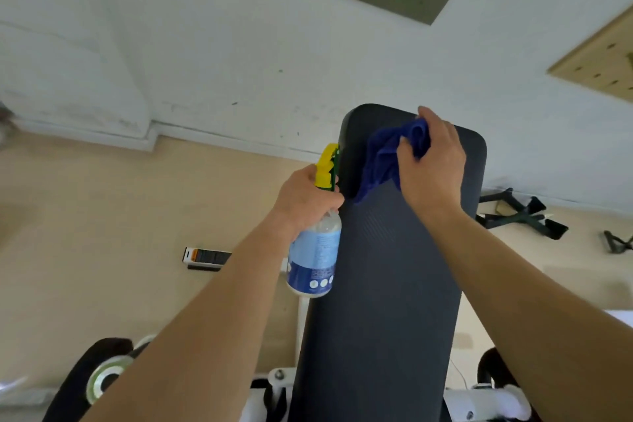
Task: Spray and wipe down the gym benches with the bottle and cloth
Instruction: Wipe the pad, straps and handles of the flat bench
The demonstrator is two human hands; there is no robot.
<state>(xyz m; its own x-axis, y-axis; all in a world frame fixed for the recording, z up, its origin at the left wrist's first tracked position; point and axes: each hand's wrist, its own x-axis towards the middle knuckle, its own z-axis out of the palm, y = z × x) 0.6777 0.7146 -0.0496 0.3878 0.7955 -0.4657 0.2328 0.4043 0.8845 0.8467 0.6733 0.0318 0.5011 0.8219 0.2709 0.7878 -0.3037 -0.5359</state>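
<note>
Two bare hands reach forward in the head camera's view, over a long dark padded gym bench (387, 284) that runs away from you toward a white wall (239, 62).

Your left hand (305, 195) is wrapped around the neck of a clear plastic spray bottle with a blue label and a yellow-and-green trigger head (317, 250). The bottle hangs just beside the bench's left edge, its nozzle pointing toward the far end.

Your right hand (433, 161) grips a bunched dark blue cloth (387, 154), pressing it against the pad near the far, rounded end of the bench. Part of the cloth trails toward the left edge.

You appear to be on the wiping step, starting at the far end. To do it well, flatten the cloth so more of it meets the pad, keep steady downward pressure, and draw it toward you in overlapping strokes from edge to edge. Keep the bottle clear of the pad so it does not drag through the area you wipe.

A small black and orange box (205, 257) lies on the beige floor (102, 216) to the left, and black handles (520, 212) lie to the right.
</note>
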